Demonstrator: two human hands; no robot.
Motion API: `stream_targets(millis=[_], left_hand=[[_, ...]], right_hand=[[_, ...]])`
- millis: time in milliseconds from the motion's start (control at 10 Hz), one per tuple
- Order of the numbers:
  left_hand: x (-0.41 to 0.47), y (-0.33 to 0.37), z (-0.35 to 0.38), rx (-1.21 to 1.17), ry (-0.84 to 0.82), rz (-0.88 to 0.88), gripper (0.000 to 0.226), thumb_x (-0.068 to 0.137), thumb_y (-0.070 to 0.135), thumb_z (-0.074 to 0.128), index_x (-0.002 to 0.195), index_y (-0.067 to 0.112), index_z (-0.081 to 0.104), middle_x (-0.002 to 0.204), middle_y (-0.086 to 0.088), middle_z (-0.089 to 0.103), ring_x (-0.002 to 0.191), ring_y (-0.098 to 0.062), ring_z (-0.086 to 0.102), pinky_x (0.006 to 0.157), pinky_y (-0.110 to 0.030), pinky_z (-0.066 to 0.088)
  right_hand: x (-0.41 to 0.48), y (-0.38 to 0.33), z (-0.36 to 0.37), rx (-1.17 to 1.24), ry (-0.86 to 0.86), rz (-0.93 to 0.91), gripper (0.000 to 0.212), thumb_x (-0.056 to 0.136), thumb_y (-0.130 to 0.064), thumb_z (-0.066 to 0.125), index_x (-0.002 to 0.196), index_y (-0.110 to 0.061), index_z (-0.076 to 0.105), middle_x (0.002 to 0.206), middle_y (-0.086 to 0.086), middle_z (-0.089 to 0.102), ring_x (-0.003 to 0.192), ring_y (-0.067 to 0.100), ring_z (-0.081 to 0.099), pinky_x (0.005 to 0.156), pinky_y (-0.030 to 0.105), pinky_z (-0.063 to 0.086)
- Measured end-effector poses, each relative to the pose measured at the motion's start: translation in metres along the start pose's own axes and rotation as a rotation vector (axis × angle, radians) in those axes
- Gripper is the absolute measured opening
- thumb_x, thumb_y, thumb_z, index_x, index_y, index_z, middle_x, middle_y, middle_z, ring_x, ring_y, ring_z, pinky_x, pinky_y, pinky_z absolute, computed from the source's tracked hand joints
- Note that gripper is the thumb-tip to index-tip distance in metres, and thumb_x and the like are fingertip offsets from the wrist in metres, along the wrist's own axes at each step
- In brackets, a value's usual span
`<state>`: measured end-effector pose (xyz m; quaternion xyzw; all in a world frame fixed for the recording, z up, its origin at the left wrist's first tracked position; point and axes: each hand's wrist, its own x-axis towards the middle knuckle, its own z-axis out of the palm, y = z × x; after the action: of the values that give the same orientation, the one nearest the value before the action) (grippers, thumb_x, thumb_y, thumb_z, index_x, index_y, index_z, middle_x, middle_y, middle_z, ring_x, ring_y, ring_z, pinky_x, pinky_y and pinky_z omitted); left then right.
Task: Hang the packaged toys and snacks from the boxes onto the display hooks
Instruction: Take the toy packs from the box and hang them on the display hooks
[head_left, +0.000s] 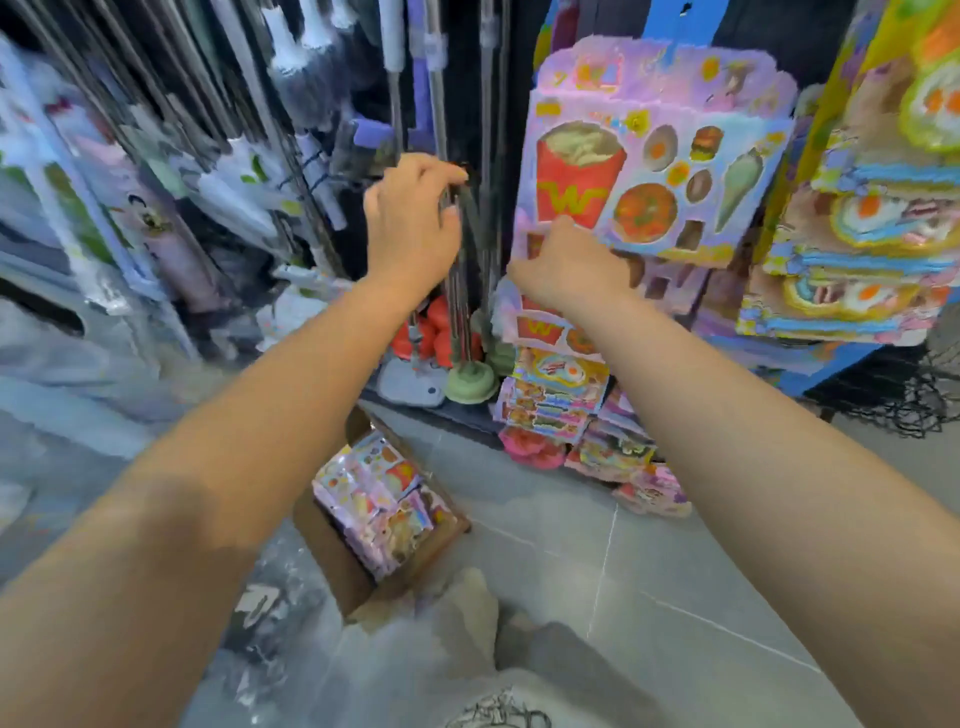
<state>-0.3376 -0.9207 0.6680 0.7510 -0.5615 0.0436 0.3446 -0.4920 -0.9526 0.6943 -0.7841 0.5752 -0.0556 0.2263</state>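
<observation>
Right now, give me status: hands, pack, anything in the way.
Left hand pinching a dark rod. Right hand gripping fries toy pack by its lower corner. Upright poles crowd the pack's left side.

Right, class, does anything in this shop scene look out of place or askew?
Yes. Several toy packs lie heaped on the floor instead of hanging. The fries toy pack looks tilted rather than hanging straight, while the right hand holds its lower corner.
</observation>
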Motion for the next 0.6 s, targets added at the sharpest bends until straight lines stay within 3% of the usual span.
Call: stream_targets(millis=[100, 300, 400, 500, 600], left_hand=[[-0.049, -0.058, -0.005, -0.001, -0.145, -0.282, 0.032, 0.083, 0.009, 0.053, 0.111, 0.021, 0.062, 0.12, -0.007, 0.058, 0.11, -0.027, 0.056, 0.098, -0.043, 0.042], [-0.156, -0.176, -0.011, -0.063, -0.322, -0.805, 0.026, 0.082, 0.01, 0.058, 0.108, 0.01, 0.064, 0.115, -0.017, 0.062, 0.106, -0.031, 0.059, 0.093, -0.037, 0.047], [-0.194, -0.235, -0.002, -0.098, -0.426, -0.968, 0.027, 0.087, 0.004, 0.053, 0.112, 0.001, 0.061, 0.116, -0.019, 0.062, 0.109, -0.032, 0.058, 0.091, -0.032, 0.045], [-0.225, -0.289, 0.02, -0.141, -0.542, -1.109, 0.029, 0.09, 0.0, 0.048, 0.118, -0.005, 0.057, 0.122, -0.02, 0.06, 0.113, -0.034, 0.055, 0.081, -0.028, 0.041], [-0.251, -0.354, 0.063, -0.098, -0.608, -1.191, 0.026, 0.091, 0.005, 0.049, 0.113, -0.004, 0.06, 0.12, -0.022, 0.061, 0.112, -0.035, 0.056, 0.086, -0.032, 0.043]], right_hand=[[0.003, -0.027, 0.058, -0.069, -0.2, -0.145, 0.046, 0.089, -0.038, 0.049, 0.123, -0.009, 0.043, 0.126, 0.011, 0.055, 0.114, 0.032, 0.054, 0.076, 0.033, 0.036], [0.006, -0.089, 0.195, -0.126, -0.541, -0.321, 0.037, 0.09, -0.023, 0.048, 0.118, 0.0, 0.053, 0.127, 0.021, 0.055, 0.115, 0.035, 0.054, 0.088, 0.036, 0.045], [0.01, -0.112, 0.265, -0.204, -0.662, -0.345, 0.027, 0.09, -0.017, 0.047, 0.101, 0.004, 0.06, 0.115, 0.026, 0.059, 0.11, 0.036, 0.057, 0.078, 0.033, 0.043], [0.026, -0.125, 0.337, -0.275, -0.802, -0.282, 0.023, 0.093, -0.023, 0.045, 0.079, -0.007, 0.055, 0.106, 0.023, 0.059, 0.108, 0.035, 0.057, 0.076, 0.03, 0.04], [0.073, -0.101, 0.453, -0.415, -0.826, -0.391, 0.024, 0.094, -0.025, 0.045, 0.091, -0.005, 0.058, 0.115, 0.024, 0.059, 0.11, 0.037, 0.056, 0.086, 0.036, 0.046]])
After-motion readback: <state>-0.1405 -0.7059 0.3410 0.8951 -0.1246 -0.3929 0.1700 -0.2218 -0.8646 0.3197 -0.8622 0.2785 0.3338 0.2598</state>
